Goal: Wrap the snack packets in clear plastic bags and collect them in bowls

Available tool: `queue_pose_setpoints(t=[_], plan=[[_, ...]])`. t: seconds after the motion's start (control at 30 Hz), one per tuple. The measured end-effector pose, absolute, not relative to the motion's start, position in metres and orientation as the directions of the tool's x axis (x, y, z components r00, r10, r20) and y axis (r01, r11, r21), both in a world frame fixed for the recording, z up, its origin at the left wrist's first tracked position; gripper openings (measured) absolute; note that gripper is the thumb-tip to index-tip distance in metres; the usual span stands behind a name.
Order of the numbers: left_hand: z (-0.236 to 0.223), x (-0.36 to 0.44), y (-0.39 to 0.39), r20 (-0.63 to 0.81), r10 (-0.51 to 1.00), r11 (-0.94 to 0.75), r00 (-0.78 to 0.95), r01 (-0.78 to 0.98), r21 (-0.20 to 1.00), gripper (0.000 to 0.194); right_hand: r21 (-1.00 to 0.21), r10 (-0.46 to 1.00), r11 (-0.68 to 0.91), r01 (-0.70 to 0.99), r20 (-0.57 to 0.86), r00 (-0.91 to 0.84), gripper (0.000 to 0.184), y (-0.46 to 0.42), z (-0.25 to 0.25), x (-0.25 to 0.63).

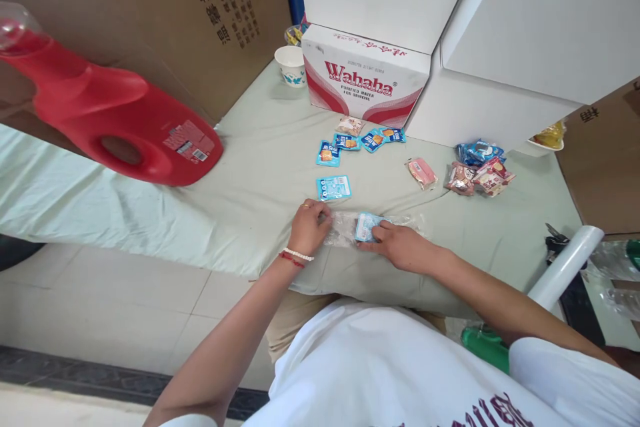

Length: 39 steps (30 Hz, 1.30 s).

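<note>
Holding one packet (365,223) at the clear bag (343,232)

By the right hand (397,245), narrowed at the fingertips, the packet is held over the clear bag; whether it is inside cannot be told. The clear bag's left end is pinched by the left hand (309,227). As judged, only one packet is placed there; a light-blue pouch (333,188) just beyond the clear bag and blue sachets (347,141) farther beyond are left loose.

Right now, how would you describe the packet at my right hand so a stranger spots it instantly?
Find the Wahaha box, then look nearer, past the scattered blue packets. The pale blue packet lies with clear plastic showing on both sides; it alone is touched by your right hand.
</note>
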<state>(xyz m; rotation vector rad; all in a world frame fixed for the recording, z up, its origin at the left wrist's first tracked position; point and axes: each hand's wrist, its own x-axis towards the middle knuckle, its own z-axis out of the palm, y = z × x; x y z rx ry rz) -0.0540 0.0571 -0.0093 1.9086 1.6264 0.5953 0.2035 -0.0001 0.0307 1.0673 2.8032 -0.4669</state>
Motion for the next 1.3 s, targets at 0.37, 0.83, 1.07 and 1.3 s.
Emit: queue_pose_setpoints(t=[0.37,0.83,1.07,1.3], plan=[[0.02,0.011,0.026,-0.167,0.914,0.0,0.369,0.414,0.91,0.016,-0.407,0.702,0.606,0.683,-0.131,-0.7,0.041,-0.012,0.014,0.201],[0.002,0.042,0.017,-0.023,0.986,-0.136,0.163,0.886,0.444,0.061,-0.45,0.997,-0.031,0.893,0.046,0.057,0.019,-0.016,0.005,0.243],[0.004,0.034,0.024,-0.015,0.985,-0.116,0.171,0.728,0.676,0.031,-0.669,0.984,0.136,0.731,0.009,-0.176,0.033,-0.007,0.017,0.188],[0.019,0.033,0.007,-0.073,0.975,0.05,0.208,0.116,0.992,0.038,-0.945,0.977,0.091,0.314,0.024,-0.213,0.04,-0.02,0.011,0.192]])
